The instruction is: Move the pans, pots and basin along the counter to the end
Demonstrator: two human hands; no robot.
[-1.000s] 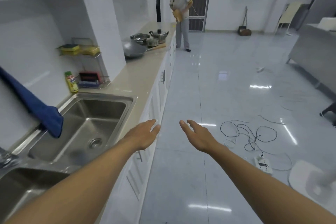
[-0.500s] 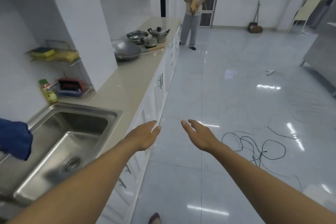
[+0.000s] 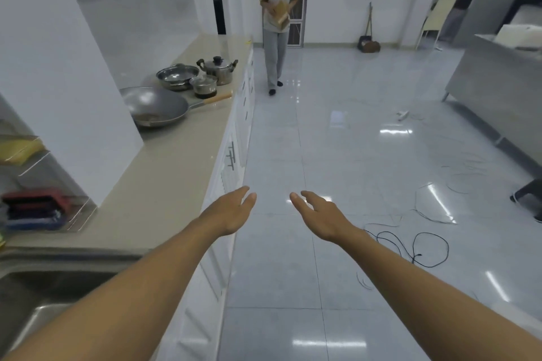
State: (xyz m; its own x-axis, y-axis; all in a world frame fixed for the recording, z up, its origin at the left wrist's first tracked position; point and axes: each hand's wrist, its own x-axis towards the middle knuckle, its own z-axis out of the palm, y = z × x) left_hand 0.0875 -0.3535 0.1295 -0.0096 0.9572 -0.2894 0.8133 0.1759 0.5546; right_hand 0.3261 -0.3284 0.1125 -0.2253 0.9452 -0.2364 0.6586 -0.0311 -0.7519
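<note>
You are holding both hands out ahead of you, fingers loose and spread, gripping nothing. Your left hand (image 3: 231, 211) is hovering just off the front edge of the counter (image 3: 164, 182), and your right hand (image 3: 319, 214) is hanging over the floor tiles. The cookware is sitting well ahead of you in one cluster partway along the counter, with bare worktop running on beyond it to the far end.

Trouble is probably waiting in that tight cluster. The wok (image 3: 155, 107) is lying nearest you, and its wooden handle (image 3: 218, 97) is reaching toward the counter's front edge, right beside the small pot (image 3: 203, 85). If you are dragging the wok carelessly, the handle may be shoving that pot or swinging out over the edge. The basin (image 3: 177, 75) is sitting just behind, close enough to be getting knocked. Both lids look loose, so a jerky lift could be tipping one off. A person (image 3: 277, 23) is standing by the counter's far end, possibly blocking your way. A cable (image 3: 416, 246) is looping on the glossy floor to your right, inviting a trip if you are drifting that way.

Counting left to right, you are looking at one wok, one basin and two pots, the small one and the larger lidded pot (image 3: 218, 67). That is making four pieces to move.
</note>
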